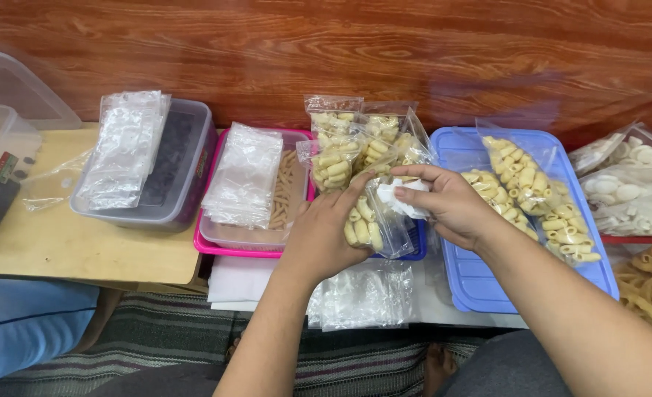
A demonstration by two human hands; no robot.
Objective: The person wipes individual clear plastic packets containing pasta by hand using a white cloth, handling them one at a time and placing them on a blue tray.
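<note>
My left hand grips a small clear bag of pale tube-shaped crackers from below. At the bag's top, my right hand pinches a white slip against its open mouth. Behind my hands several filled cracker bags stand packed together. To the right, more filled bags lie on a blue lid. A pile of empty clear bags lies below my left hand.
A pink-rimmed tub holds stick crackers under a stack of empty bags. A lidded clear box carries another stack of bags. Clear containers stand far left. Bags of white and ring crackers sit far right. A wooden wall runs behind.
</note>
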